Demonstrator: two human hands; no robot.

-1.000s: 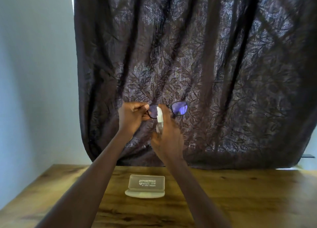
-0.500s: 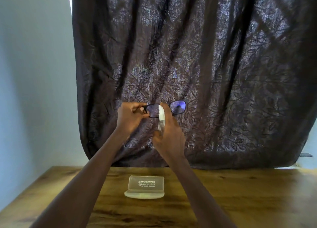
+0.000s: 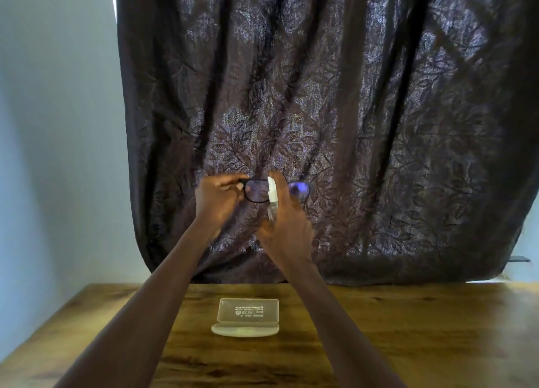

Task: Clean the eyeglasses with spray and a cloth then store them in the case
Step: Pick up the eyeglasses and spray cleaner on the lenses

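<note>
Dark-framed eyeglasses with bluish lenses are held up in the air in front of the curtain. My left hand pinches them at their left end. My right hand grips a small clear spray bottle with a white nozzle, upright, just in front of the bridge of the glasses, partly hiding the right lens. A translucent glasses case stands open on the wooden table below my arms, its lid upright. No cloth shows.
A dark leaf-patterned curtain hangs behind the table's far edge. A pale blue wall is on the left.
Both hands with the glasses and the spray bottle have drifted a little lower and leftward in view. The bottle stays in front of the glasses.
</note>
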